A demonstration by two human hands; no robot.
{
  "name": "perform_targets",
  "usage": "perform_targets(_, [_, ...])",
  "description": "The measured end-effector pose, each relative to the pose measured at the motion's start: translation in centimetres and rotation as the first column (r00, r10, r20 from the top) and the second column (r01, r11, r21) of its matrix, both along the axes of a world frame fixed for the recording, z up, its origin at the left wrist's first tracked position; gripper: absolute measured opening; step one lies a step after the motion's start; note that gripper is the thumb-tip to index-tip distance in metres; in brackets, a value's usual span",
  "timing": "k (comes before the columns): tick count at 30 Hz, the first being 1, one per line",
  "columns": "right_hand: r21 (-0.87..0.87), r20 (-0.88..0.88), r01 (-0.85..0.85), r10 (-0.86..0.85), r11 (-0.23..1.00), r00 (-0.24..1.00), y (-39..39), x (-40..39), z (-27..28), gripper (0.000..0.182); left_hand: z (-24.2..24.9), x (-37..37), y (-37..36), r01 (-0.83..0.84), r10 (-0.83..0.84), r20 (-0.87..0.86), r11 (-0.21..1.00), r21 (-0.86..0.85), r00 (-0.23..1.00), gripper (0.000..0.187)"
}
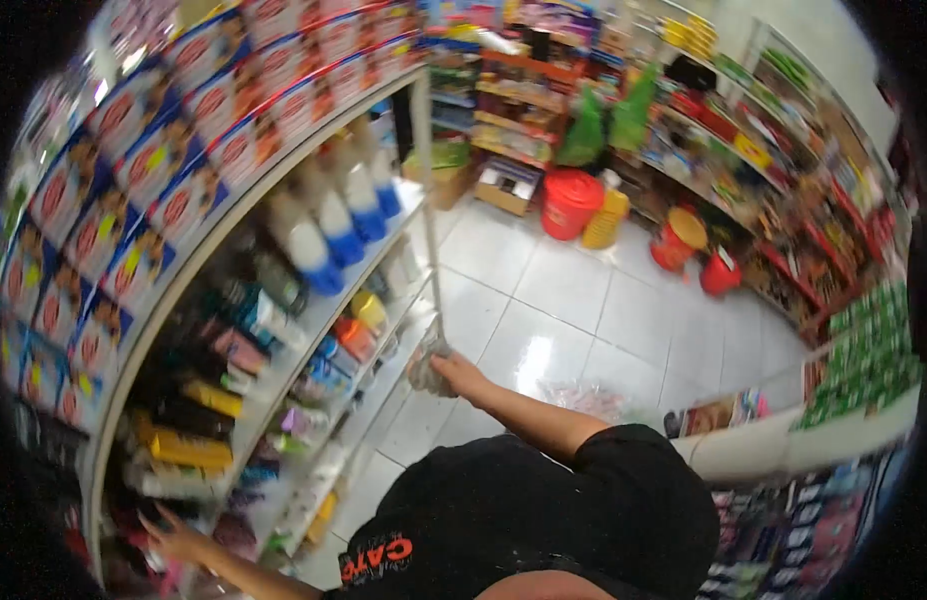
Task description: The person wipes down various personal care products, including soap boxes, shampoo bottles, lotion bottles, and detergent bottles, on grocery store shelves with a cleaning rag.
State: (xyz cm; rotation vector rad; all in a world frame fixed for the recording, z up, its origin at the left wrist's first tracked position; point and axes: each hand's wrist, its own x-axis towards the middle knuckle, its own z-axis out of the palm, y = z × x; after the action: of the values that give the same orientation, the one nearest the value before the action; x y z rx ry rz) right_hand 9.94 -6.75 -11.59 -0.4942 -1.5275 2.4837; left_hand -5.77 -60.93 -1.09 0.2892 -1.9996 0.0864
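Observation:
My right hand is closed around a crumpled greyish cloth, held out over the floor beside the shelf's end post. Down at the lower left, my left hand reaches in at the shelf unit with its fingers spread. Pink items lie close by that hand, partly hidden and blurred. Just above it, yellow packs rest among dark bottles on the same shelf. Farther along stand white bottles with blue bases.
Stacked boxes top the shelf unit. Across the tiled floor stand a red lidded bucket, a yellow jug and smaller red containers. A clear plastic bundle lies on the floor. Green packs are stacked at right.

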Motion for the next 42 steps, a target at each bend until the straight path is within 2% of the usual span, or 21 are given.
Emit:
perform_targets(2, [0.095, 0.060, 0.022, -0.028, 0.995, 0.998, -0.4, -0.2, -0.9, 0.039, -2.2, -0.6, -1.1, -0.051, 0.047, -0.037, 0.992, -0.114, 0.998, 0.046])
perform_targets(5, [0.196, 0.138, 0.033, -0.061, 0.980, 0.989, -0.2, 0.2, -1.3, 0.040, -0.3, 1.3, 3.5, -0.075, 0.065, -0.102, 0.992, -0.104, 0.993, 0.046])
perform_targets(7, [0.120, 0.143, 0.005, -0.022, 0.993, 0.990, -0.1, -0.1, -2.3, 0.042, 0.7, 2.0, 4.6, 0.064, -0.086, -0.253, 0.994, -0.091, 0.964, 0.040])
perform_targets(10, [0.097, 0.121, 0.020, -0.031, 0.995, 0.992, -0.5, 0.3, -0.9, 0.043, 1.5, 2.4, 5.7, 0.314, -0.338, -0.461, 0.940, -0.129, 0.821, 0.036])
perform_targets(13, [0.100, 0.076, -0.057, 0.049, 0.993, 0.996, -0.1, -0.5, -3.4, 0.043, 2.4, 3.4, 8.3, 0.497, -0.502, -0.522, 0.852, -0.162, 0.690, 0.037])
perform_targets(15, [0.144, 0.072, -0.087, 0.077, 0.986, 0.994, -0.4, -0.7, -3.4, 0.043, 3.1, 4.3, 10.9, 0.652, -0.621, -0.489, 0.747, -0.132, 0.612, 0.037])
perform_targets(18, [0.418, -0.009, -0.210, 0.235, 0.884, 0.972, -1.4, -0.7, -1.0, 0.041, 4.3, 6.0, 13.8, 0.886, -0.798, -0.455, 0.462, -0.041, 0.395, 0.041])
perform_targets(20, [0.311, -0.186, -0.314, 0.381, 0.897, 0.906, -2.9, -0.8, 1.7, 0.046, 4.5, 7.2, 15.1, 0.978, -0.875, -0.438, 0.175, 0.110, 0.206, 0.046])
perform_targets(21, [0.258, -0.286, -0.371, 0.437, 0.892, 0.853, -3.8, -1.0, 3.4, 0.049, 3.8, 7.7, 16.3, 0.970, -0.879, -0.463, -0.004, 0.243, 0.112, 0.049])
perform_targets(23, [0.422, -0.419, -0.340, 0.513, 0.840, 0.749, -5.8, -1.7, 6.2, 0.063, 0.2, 7.6, 21.2, 0.776, -0.823, -0.569, -0.353, 0.523, 0.009, 0.053])
perform_targets(24, [0.544, -0.446, -0.276, 0.552, 0.792, 0.705, -6.9, -1.8, 7.3, 0.067, -1.8, 7.5, 24.3, 0.620, -0.761, -0.649, -0.505, 0.600, 0.008, 0.053])
perform_targets(26, [0.748, -0.466, -0.107, 0.633, 0.655, 0.618, -8.6, -1.9, 8.7, 0.075, -2.2, 9.8, 29.6, 0.660, -0.945, -0.199, 0.022, 0.751, 0.258, 0.052])
perform_targets(28, [0.768, -0.424, -0.086, 0.604, 0.634, 0.675, -8.6, -2.0, 7.8, 0.082, -1.4, 11.8, 33.2, 0.469, -0.841, -0.525, -0.413, 0.780, 0.132, 0.052])
perform_targets(32, [0.787, -0.258, -0.131, 0.514, 0.603, 0.818, -7.6, -0.2, 6.8, 0.083, -0.3, 9.5, 35.1, 0.477, -0.756, -0.653, -0.558, 0.679, 0.046, 0.052])
perform_targets(33, [0.734, -0.340, -0.060, 0.442, 0.676, 0.830, -7.7, -0.2, 5.7, 0.084, 0.5, 9.1, 35.7, 0.527, -0.756, -0.654, -0.572, 0.628, -0.041, 0.051])
perform_targets(36, [0.682, -0.356, 0.019, 0.309, 0.731, 0.882, -6.7, 1.1, 5.0, 0.087, -0.4, 8.6, 36.8, 0.452, -0.802, -0.573, -0.579, 0.679, -0.167, 0.052])
perform_targets(37, [0.705, -0.302, 0.043, 0.245, 0.708, 0.921, -6.2, 1.7, 5.9, 0.092, -0.1, 9.0, 37.6, 0.330, -0.781, -0.595, -0.622, 0.710, -0.190, 0.054])
perform_targets(38, [0.713, -0.282, 0.051, 0.220, 0.699, 0.934, -5.6, 2.3, 7.1, 0.092, 0.2, 9.4, 37.8, 0.278, -0.838, -0.506, -0.545, 0.791, -0.204, 0.055])
perform_targets(40, [0.732, -0.244, 0.063, 0.174, 0.679, 0.954, -4.2, 3.2, 8.8, 0.094, 0.5, 11.0, 38.9, 0.014, -0.730, -0.608, -0.644, 0.765, -0.311, 0.056])
perform_targets(41, [0.759, -0.290, 0.129, 0.154, 0.639, 0.944, -3.7, 3.6, 8.9, 0.094, -0.2, 11.1, 38.9, -0.055, -0.696, -0.621, -0.649, 0.759, -0.360, 0.050])
perform_targets(42, [0.754, -0.282, 0.123, 0.148, 0.646, 0.948, -3.2, 4.0, 8.8, 0.094, -0.4, 11.2, 39.4, -0.016, -0.692, -0.589, -0.643, 0.766, -0.417, 0.051])
